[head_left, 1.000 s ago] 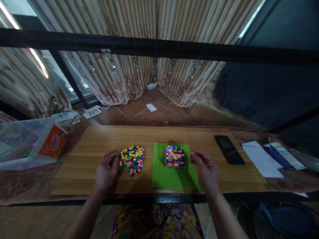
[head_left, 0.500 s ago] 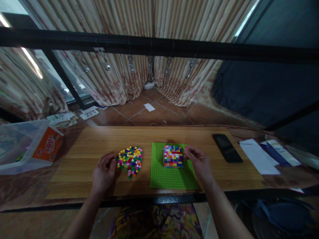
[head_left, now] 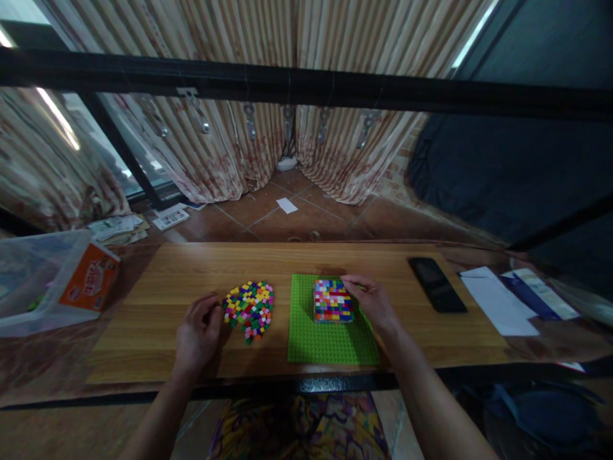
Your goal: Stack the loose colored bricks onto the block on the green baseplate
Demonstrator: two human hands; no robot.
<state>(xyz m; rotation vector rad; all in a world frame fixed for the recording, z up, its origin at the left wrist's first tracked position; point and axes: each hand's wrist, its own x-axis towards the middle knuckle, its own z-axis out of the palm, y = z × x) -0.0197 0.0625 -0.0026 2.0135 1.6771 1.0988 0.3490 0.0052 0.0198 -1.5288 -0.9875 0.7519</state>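
Observation:
A green studded baseplate (head_left: 313, 345) lies on the wooden board, bearing a square block of small multicoloured bricks (head_left: 330, 303). My right hand (head_left: 372, 301) reaches over the block's far right corner, its fingertips pinched together at the top edge. Whatever those fingers hold, if anything, is too small to make out. A loose pile of small coloured bricks (head_left: 251, 306) is spread to the left of the baseplate. Beside the pile's left edge rests my left hand (head_left: 198, 332), its fingers curled in; what they hold, if anything, is hidden.
The wooden board (head_left: 143, 319) carries a black phone (head_left: 437, 284) on the right. White papers (head_left: 498, 303) lie beyond it. A clear plastic bin (head_left: 43, 281) with an orange label stands at the left. A dark metal bar (head_left: 306, 86) crosses in front of the curtains.
My right hand has moved slightly left, from beside the brick block to over its far right corner. My left hand stays by the pile.

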